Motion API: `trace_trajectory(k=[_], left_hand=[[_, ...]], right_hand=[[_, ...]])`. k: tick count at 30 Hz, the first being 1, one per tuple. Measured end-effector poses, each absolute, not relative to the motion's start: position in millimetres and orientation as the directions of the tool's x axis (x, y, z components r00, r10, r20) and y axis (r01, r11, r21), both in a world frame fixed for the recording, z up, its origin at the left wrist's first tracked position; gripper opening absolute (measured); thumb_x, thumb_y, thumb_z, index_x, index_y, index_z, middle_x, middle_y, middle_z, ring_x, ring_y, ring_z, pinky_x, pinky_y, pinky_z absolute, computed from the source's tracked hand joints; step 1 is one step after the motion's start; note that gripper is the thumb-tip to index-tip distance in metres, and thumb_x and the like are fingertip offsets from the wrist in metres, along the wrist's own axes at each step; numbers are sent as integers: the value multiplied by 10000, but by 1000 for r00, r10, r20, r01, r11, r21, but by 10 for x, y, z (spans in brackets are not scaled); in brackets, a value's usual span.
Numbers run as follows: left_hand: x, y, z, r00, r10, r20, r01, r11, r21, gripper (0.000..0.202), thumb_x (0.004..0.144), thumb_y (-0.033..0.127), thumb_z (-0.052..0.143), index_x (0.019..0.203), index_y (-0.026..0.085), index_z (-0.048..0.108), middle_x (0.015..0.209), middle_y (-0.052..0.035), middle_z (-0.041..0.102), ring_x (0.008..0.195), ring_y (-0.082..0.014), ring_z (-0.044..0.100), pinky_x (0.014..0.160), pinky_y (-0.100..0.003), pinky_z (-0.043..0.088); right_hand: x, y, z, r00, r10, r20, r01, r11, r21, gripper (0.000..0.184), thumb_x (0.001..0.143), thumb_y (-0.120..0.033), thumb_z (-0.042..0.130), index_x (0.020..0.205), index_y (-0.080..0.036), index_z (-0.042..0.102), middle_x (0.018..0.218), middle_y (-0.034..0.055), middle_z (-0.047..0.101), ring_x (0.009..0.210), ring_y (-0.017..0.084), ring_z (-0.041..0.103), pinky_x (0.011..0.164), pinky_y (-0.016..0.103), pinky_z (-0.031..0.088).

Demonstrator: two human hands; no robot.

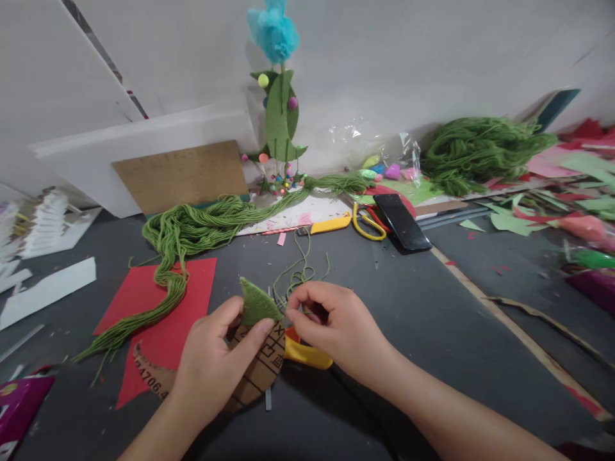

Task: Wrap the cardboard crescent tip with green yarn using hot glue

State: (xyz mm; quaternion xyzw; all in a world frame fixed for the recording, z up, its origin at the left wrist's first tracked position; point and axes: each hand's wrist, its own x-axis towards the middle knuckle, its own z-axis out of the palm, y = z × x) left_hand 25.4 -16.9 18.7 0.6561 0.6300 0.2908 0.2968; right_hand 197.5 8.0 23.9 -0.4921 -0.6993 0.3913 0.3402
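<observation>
My left hand (223, 352) grips a curved piece of printed brown cardboard (257, 374), thumb on its face. The cardboard's pointed upper end is covered in green yarn wrapping (257, 302). Close to the wrapped edge, my right hand (331, 320) is closed in a pinch, with a green yarn strand at its fingertips. Loose loops of that green yarn (300, 275) lie on the table just beyond. Below my right hand, a yellow-orange handle (307, 355) shows, partly hidden behind the cardboard.
Behind my hands lie a green yarn skein (202, 224), a yellow cutter (331, 223), yellow-handled scissors (368, 224) and a black phone (402, 221). Red paper (196, 288) is at left. A green decorated figure (281, 115) stands by the wall; a yarn heap (475, 150) sits right.
</observation>
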Motion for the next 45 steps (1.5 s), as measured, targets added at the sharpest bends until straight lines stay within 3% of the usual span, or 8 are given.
trace_trajectory(k=[6,11,19,28,33,36,39,45], left_hand=[[210,-165,156,58,996,-64,603,16,798,237,783,417,560,820,193,626,753,-7,664,705,-173,596,594,-241,424],[179,-164,137,112,979,-172,402,114,909,238,774,420,581,714,190,592,712,6,630,694,-163,587,596,-232,440],[207,-133,156,210,944,-256,39,254,966,232,744,347,652,920,196,664,827,-20,688,786,-169,622,663,-223,477],[189,-186,95,301,913,-277,-175,338,925,303,711,341,689,973,189,671,864,-55,697,771,-171,626,703,-257,473],[248,-178,139,341,901,-267,-265,365,892,260,648,342,739,848,186,683,706,-16,672,631,-125,606,608,-211,466],[264,-188,158,366,895,-256,-323,380,867,248,615,365,758,742,179,654,524,25,601,436,-73,525,460,-164,417],[266,-202,177,394,881,-261,-346,405,846,265,638,408,730,700,186,599,394,52,523,294,-60,432,315,-145,311],[251,-159,164,312,940,-138,-414,266,871,326,724,485,603,646,209,449,316,89,434,207,-46,352,256,-131,267]], right_hand=[[1980,78,244,-294,953,80,397,197,-897,87,726,-146,547,647,-172,571,541,-55,469,495,73,382,480,193,302],[1993,88,282,-332,943,0,276,97,-956,88,742,-168,542,658,-171,564,560,-53,458,520,76,379,493,196,302],[1991,97,292,-450,880,-156,10,-170,-985,66,724,-192,574,669,-157,560,592,-46,486,548,74,404,529,205,317],[1950,30,266,-542,802,-250,-211,-418,-883,309,609,-386,751,671,-142,572,578,-53,493,509,51,378,506,197,269],[1947,8,292,-575,786,-229,-259,-440,-860,320,594,-371,778,663,-137,571,537,-66,476,480,37,355,473,181,245],[1918,-11,314,-613,760,-215,-292,-471,-832,293,589,-318,788,657,-141,565,507,-77,462,435,25,306,409,172,186],[1866,-20,353,-641,740,-206,-317,-499,-806,265,601,-285,779,655,-146,560,490,-85,451,405,17,273,374,168,157],[1705,35,568,-613,754,-236,-313,-505,-804,143,673,-232,687,668,-143,575,485,-77,488,369,5,282,357,158,155]])
